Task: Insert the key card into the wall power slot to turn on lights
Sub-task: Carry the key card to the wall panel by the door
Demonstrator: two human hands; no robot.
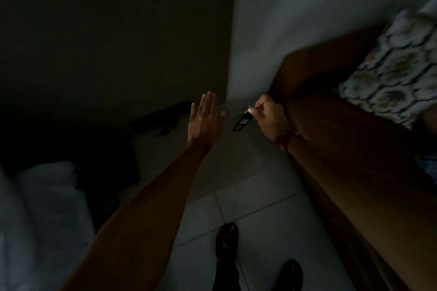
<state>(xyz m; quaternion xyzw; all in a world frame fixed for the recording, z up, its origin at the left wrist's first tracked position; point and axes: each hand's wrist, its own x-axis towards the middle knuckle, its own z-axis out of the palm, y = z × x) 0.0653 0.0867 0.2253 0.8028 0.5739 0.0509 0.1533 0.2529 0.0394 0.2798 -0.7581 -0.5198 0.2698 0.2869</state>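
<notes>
The room is dark. My right hand is closed around a small metal ring from which a dark key card tag dangles, hanging down and to the left. My left hand is stretched out flat, fingers together and straight, palm facing right, a short gap left of the tag and not touching it. Both arms reach forward over the tiled floor. No wall power slot is visible anywhere in the frame.
A wall corner rises straight ahead, dark to its left, pale to its right. A wooden bench with a patterned cushion runs along the right. White bedding lies at lower left. My feet in dark sandals stand on pale floor tiles.
</notes>
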